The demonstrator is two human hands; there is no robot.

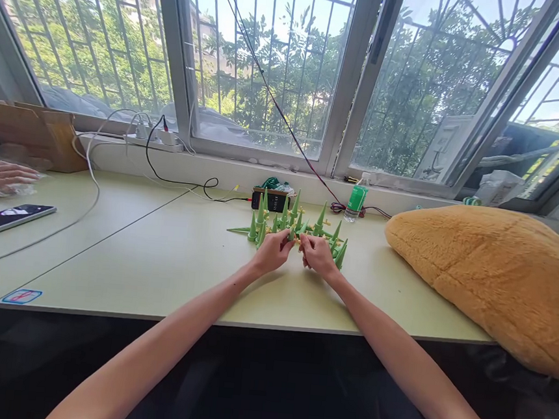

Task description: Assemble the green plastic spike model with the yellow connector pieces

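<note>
On the table, several pointed green plastic cones (319,221) with small yellow pieces among them stand or lie in a cluster. My left hand (274,251) is closed at the near side of this cluster, its thumb and fingers pinching a small green cone (291,235). Close beside it, my right hand (317,254) is closed too, fingertips pressed together near a small yellow bit. What the right fingers hold is too small and partly hidden to make out. The two hands almost meet, with a narrow gap between the fingertips.
A phone (271,200) showing digits leans behind the cones, on a cable. Right of it stands a water bottle (357,198). A large orange-brown plush cushion (488,280) covers the table's right end. At left are another person's hand (1,178), a tablet-like device (7,221) and a white cable (95,201).
</note>
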